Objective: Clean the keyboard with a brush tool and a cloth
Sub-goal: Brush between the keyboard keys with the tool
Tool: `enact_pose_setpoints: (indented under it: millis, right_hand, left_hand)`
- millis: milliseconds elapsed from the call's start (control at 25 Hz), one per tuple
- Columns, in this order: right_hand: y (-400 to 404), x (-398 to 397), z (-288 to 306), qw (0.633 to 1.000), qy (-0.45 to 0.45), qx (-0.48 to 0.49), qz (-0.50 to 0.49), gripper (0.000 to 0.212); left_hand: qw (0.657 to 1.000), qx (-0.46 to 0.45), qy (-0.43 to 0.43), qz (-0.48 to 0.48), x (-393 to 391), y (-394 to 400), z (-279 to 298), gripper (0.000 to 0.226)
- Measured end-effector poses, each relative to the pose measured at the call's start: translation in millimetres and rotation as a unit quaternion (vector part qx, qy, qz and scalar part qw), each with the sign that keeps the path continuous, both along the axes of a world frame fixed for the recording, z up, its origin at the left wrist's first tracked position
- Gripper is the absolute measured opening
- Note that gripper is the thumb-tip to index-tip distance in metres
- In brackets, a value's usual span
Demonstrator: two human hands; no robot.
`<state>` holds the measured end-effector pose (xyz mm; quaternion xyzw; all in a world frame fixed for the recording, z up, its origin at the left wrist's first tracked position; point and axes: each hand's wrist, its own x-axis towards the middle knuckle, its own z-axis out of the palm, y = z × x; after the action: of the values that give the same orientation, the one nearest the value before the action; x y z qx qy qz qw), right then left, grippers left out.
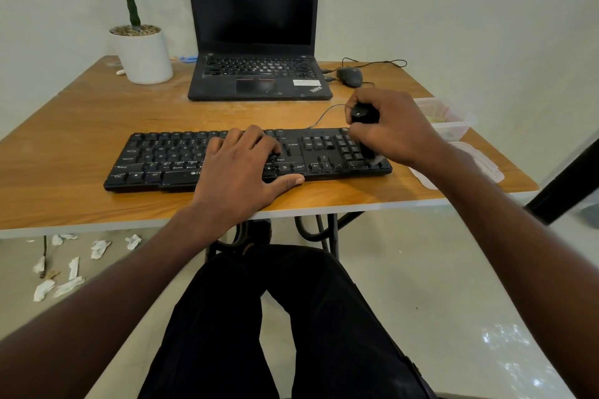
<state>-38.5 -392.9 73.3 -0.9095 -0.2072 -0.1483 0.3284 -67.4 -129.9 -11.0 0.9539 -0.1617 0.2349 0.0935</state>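
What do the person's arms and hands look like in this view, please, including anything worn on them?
Both forearms are bare to the frame's edge: no sleeves, gloves, watch or rings show on the left hand or the right hand. The nails look short. Dark trousers cover the lap below.

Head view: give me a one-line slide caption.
Left hand steadies the black keyboard on the wooden table while the right hand sweeps a black brush tool over the number pad.

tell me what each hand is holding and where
Right hand grips the black brush tool by its upper handle. Left hand holds nothing, resting flat on the keyboard.
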Motion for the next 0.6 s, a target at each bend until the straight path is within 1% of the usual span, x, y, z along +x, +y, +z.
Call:
enact_pose_setpoints:
  millis: [80, 160, 240, 320, 360, 440, 480, 520, 560, 600]
  right_hand:
    - [1.7, -2.6, -1.5, 0.999, -0.003, 0.045, 0.028, 0.017]
    - [2.7, -3.9, -4.3, 0.997, 0.025, 0.058, 0.054, 0.018]
    - [2.7, -1.4, -4.1, 0.998, 0.038, 0.045, 0.037, 0.015]
    - [4.0, 0.4, -3.1, 1.0, -0.005, 0.023, 0.002, 0.012]
    - [3.7, 0.7, -3.4, 0.999, -0.018, 0.034, -0.002, 0.012]
    - [2.8, -0.9, -2.4, 0.997, 0.02, 0.074, 0.019, 0.017]
    - [2.3, -1.3, -2.6, 0.997, 0.038, 0.064, 0.022, 0.019]
    - [1.9, -1.4, -2.3, 0.999, 0.029, 0.027, 0.006, 0.02]
    - [1.9, -1.3, -1.2, 1.0, 0.002, -0.012, -0.016, 0.019]
    - [3.0, -1.3, 0.4, 0.999, -0.022, -0.031, -0.021, 0.019]
  left_hand:
    - [1.0, -0.001, 0.001, -0.002, -0.4, 0.1, -0.6, 0.069]
    - [1.0, -0.002, -0.002, -0.002, -0.1, 0.1, -0.5, 0.069]
    - [1.0, -0.004, 0.001, -0.003, 0.6, 0.0, -0.9, 0.068]
    - [1.0, -0.007, 0.004, -0.005, 0.9, 0.4, -1.6, 0.068]
    - [1.0, -0.008, 0.003, -0.006, 1.2, 0.7, -1.5, 0.068]
    - [1.0, -0.008, 0.002, -0.009, 1.3, 0.6, -1.4, 0.069]
    - [1.0, -0.009, 0.001, -0.01, 0.9, 0.5, -1.5, 0.069]
    - [1.0, -0.009, 0.001, -0.01, 0.5, 0.2, -1.3, 0.069]
    - [1.0, -0.008, 0.001, -0.007, 0.1, -0.1, -1.4, 0.07]
    - [1.0, -0.007, 0.0, -0.004, -0.2, 0.2, -1.2, 0.07]
